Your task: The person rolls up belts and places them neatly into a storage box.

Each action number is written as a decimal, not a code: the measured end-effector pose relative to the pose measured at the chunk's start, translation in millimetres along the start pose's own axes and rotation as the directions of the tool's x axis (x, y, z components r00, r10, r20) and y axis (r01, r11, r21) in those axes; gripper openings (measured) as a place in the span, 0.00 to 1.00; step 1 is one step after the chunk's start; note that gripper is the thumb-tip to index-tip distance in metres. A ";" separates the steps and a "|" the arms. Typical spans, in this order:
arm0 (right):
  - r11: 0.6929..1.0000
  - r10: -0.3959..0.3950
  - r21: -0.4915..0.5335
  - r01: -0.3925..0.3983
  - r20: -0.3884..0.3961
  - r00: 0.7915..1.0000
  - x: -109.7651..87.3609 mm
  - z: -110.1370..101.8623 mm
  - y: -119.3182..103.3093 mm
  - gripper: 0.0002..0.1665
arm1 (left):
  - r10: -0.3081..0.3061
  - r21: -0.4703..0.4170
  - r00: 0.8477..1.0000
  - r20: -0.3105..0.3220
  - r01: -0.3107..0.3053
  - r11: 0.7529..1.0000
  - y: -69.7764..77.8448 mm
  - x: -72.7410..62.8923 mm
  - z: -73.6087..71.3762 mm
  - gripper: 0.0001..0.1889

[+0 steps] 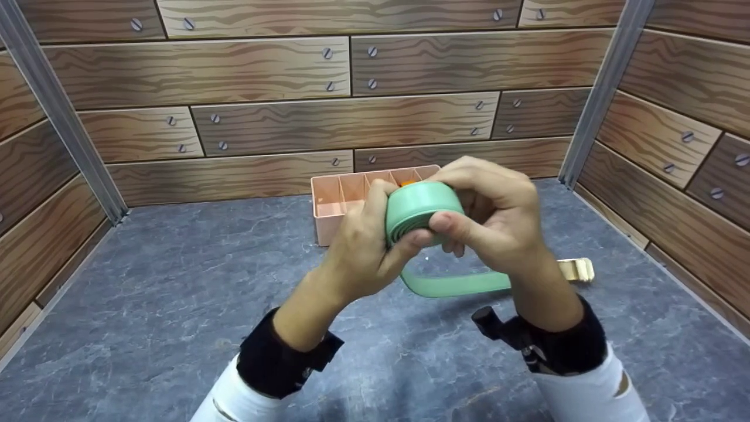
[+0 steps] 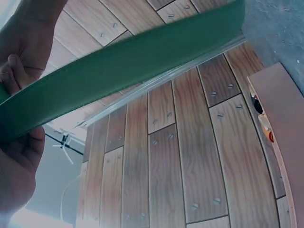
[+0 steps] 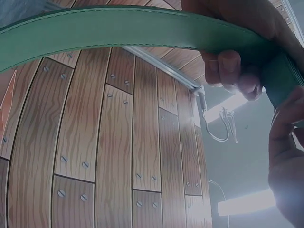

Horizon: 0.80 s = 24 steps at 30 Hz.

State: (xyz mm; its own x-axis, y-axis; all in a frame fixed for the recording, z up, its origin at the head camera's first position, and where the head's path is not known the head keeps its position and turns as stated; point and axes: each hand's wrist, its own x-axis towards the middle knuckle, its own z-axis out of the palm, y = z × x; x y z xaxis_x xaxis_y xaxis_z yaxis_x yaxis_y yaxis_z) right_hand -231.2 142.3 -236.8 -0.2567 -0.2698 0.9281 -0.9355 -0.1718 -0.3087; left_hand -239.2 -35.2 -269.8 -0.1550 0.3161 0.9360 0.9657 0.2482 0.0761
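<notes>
A green belt (image 1: 423,202), partly wound into a coil, is held up between both hands above the table. My left hand (image 1: 363,246) grips the coil from its left side, thumb along the lower edge. On the other side my right hand (image 1: 498,217) pinches the coil, its thumb at the front. The belt's loose length hangs under the coil and runs right, passing behind my right wrist to a gold buckle (image 1: 577,269). In the left wrist view the green strap (image 2: 123,66) crosses the frame; stitching shows along the strap (image 3: 109,27) in the right wrist view.
Behind the hands stands a pink divided box (image 1: 328,225) with an orange item (image 1: 408,183) in one compartment. Wood-patterned walls (image 1: 263,70) enclose the grey marbled table (image 1: 176,281) at the back and sides.
</notes>
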 end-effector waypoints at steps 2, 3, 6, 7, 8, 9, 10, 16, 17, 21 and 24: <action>1.000 0.023 -0.018 -0.022 0.011 1.000 0.3 -0.2 -0.5 0.25 | -0.018 0.006 1.000 0.023 0.018 1.000 0.9 0.6 -2.7 0.31; 0.998 0.028 -0.058 -0.026 0.019 0.999 0.6 -1.0 -0.9 0.25 | -0.027 0.017 0.999 0.038 0.026 1.000 1.2 1.1 -4.4 0.31; 0.976 0.026 -0.218 -0.014 0.052 0.998 2.3 -5.9 -1.5 0.27 | -0.042 0.070 0.996 0.079 0.036 0.997 1.6 2.0 -8.3 0.30; 0.964 0.020 -0.267 -0.001 0.070 0.997 2.8 -8.2 -1.7 0.27 | -0.044 0.091 0.994 0.098 0.035 0.995 2.3 2.3 -9.5 0.30; 0.952 0.016 -0.306 0.012 0.089 0.996 3.3 -10.7 -2.1 0.27 | -0.047 0.111 0.992 0.118 0.034 0.993 2.9 2.6 -10.7 0.30; 0.945 0.010 -0.327 0.026 0.109 0.994 3.7 -13.4 -2.4 0.26 | -0.049 0.133 0.989 0.139 0.030 0.991 3.7 2.8 -11.6 0.30; 0.940 0.010 -0.339 0.035 0.131 0.991 4.0 -16.0 -3.1 0.26 | -0.050 0.153 0.986 0.162 0.025 0.988 4.3 2.9 -12.4 0.30; 0.946 0.049 -0.323 0.028 0.227 0.973 2.5 -27.7 -8.9 0.20 | -0.046 0.224 0.966 0.255 -0.012 0.975 6.5 3.5 -13.8 0.24; 0.947 0.059 -0.320 0.018 0.230 0.971 2.1 -27.9 -9.5 0.20 | -0.043 0.225 0.966 0.254 -0.015 0.974 6.6 3.5 -13.8 0.24; 0.947 0.093 -0.322 -0.020 0.211 0.973 0.6 -23.5 -9.4 0.22 | -0.032 0.204 0.979 0.202 -0.010 0.979 7.1 3.4 -13.4 0.29; 0.963 0.083 -0.269 -0.036 0.166 0.983 0.0 -18.2 -7.9 0.22 | -0.039 0.150 0.992 0.124 0.020 0.988 7.2 3.5 -10.2 0.31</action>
State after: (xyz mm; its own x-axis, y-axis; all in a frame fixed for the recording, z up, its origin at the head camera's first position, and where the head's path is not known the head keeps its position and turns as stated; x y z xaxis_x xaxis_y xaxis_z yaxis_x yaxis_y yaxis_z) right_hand -228.3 160.9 -230.6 -0.2894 -0.4370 0.8516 -0.9565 0.0989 -0.2743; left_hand -230.7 -41.8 -262.5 -0.2168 0.4172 0.8826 0.9203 0.3890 0.0421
